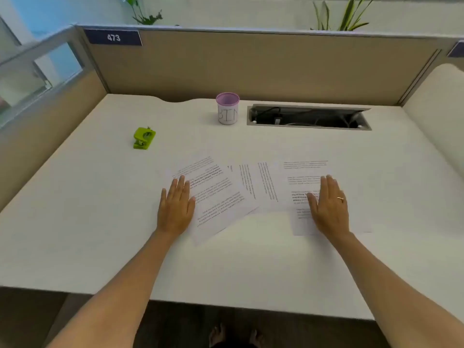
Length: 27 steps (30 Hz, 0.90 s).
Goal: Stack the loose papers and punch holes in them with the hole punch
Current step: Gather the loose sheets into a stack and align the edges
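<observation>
Several loose printed papers (pixel 253 187) lie fanned out and overlapping in the middle of the white desk (pixel 100 234). My left hand (pixel 176 206) rests flat, fingers together, on the left edge of the leftmost sheet. My right hand (pixel 329 204), with a ring on one finger, lies flat on the rightmost sheet. Neither hand grips anything. A small green hole punch (pixel 144 138) sits by itself at the back left of the desk, well away from both hands.
A white cup with a purple rim (pixel 227 108), lettered "BIN", stands at the back centre. Right of it is an open cable tray (pixel 308 117) set into the desk. Beige partition walls (pixel 251 64) close the back and left sides.
</observation>
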Each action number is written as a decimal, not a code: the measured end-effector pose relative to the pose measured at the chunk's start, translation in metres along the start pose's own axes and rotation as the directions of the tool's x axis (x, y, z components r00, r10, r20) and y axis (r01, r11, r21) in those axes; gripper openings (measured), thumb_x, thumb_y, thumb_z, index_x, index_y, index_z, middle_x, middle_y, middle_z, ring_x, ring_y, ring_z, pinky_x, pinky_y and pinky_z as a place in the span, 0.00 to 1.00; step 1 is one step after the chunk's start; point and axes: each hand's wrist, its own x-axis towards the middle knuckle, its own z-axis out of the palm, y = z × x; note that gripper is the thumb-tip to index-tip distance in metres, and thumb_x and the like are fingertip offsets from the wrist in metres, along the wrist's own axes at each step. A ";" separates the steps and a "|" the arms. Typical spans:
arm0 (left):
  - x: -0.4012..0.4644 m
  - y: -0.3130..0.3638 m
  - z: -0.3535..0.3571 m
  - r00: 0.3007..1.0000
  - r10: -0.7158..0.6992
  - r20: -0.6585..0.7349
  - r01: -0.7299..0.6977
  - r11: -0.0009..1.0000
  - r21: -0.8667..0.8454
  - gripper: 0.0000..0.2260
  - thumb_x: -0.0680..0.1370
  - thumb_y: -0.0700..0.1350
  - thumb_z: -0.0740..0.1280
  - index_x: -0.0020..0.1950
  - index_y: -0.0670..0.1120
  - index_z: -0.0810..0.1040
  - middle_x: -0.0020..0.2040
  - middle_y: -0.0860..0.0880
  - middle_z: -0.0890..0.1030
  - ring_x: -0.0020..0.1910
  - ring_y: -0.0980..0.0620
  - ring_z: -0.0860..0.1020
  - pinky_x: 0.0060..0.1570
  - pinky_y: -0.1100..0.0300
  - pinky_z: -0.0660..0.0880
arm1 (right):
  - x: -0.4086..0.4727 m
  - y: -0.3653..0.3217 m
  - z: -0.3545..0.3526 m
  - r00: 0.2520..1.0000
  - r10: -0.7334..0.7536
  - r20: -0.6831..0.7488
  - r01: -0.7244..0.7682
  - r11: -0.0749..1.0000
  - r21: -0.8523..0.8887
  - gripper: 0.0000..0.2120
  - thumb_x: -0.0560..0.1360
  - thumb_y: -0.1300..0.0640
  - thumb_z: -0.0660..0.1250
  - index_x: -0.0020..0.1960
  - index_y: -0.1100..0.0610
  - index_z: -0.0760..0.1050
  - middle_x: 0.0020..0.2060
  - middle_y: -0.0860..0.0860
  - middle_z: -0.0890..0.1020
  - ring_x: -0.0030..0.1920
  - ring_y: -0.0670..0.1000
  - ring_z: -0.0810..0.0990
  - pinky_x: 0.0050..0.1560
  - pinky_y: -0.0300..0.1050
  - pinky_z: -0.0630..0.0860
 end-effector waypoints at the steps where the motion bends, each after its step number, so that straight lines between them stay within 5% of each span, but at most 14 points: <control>1: -0.005 0.001 0.004 0.999 -0.028 0.020 0.029 0.999 -0.031 0.25 0.80 0.49 0.51 0.75 0.39 0.59 0.77 0.41 0.58 0.76 0.42 0.57 0.72 0.42 0.53 | -0.005 0.000 0.004 0.999 0.027 0.022 -0.027 0.999 0.018 0.28 0.80 0.50 0.57 0.74 0.64 0.57 0.75 0.62 0.60 0.75 0.62 0.58 0.73 0.62 0.58; 7: -0.020 0.002 0.021 0.989 -0.126 0.074 0.131 0.989 -0.067 0.23 0.82 0.47 0.55 0.75 0.41 0.59 0.77 0.42 0.56 0.76 0.43 0.56 0.73 0.43 0.54 | -0.029 0.009 0.023 0.984 0.068 0.163 -0.065 0.998 -0.027 0.29 0.80 0.45 0.54 0.75 0.60 0.55 0.76 0.59 0.57 0.76 0.59 0.54 0.74 0.60 0.54; 13: -0.021 0.000 0.024 0.985 -0.135 0.103 0.138 0.990 -0.024 0.23 0.82 0.49 0.52 0.76 0.44 0.56 0.78 0.46 0.55 0.77 0.47 0.54 0.74 0.46 0.51 | -0.030 0.011 0.026 0.982 0.080 0.171 -0.080 0.997 -0.003 0.27 0.80 0.42 0.51 0.73 0.56 0.60 0.76 0.56 0.58 0.77 0.56 0.53 0.75 0.58 0.51; 17: -0.020 0.000 0.025 0.984 -0.141 0.111 0.143 0.990 -0.010 0.23 0.82 0.49 0.52 0.76 0.44 0.56 0.78 0.46 0.56 0.77 0.47 0.54 0.74 0.45 0.52 | -0.029 0.002 0.023 0.993 0.083 0.083 -0.089 0.993 0.078 0.23 0.80 0.49 0.58 0.70 0.61 0.65 0.73 0.60 0.64 0.75 0.60 0.57 0.74 0.60 0.55; 21: -0.020 0.001 0.024 0.984 -0.147 0.102 0.147 0.989 0.004 0.23 0.82 0.49 0.53 0.76 0.44 0.57 0.78 0.47 0.56 0.77 0.47 0.55 0.74 0.45 0.53 | -0.026 -0.031 0.027 1.000 -0.006 -0.007 0.008 0.980 0.200 0.20 0.76 0.60 0.66 0.65 0.66 0.71 0.69 0.64 0.69 0.73 0.64 0.62 0.70 0.61 0.62; 27: -0.019 0.003 0.024 0.985 -0.155 0.080 0.156 0.988 0.001 0.26 0.79 0.53 0.47 0.76 0.45 0.58 0.78 0.48 0.57 0.77 0.48 0.55 0.73 0.46 0.53 | -0.021 -0.102 0.044 0.977 -0.161 0.143 0.106 0.938 0.330 0.20 0.75 0.59 0.67 0.64 0.66 0.71 0.66 0.63 0.72 0.67 0.63 0.68 0.67 0.55 0.65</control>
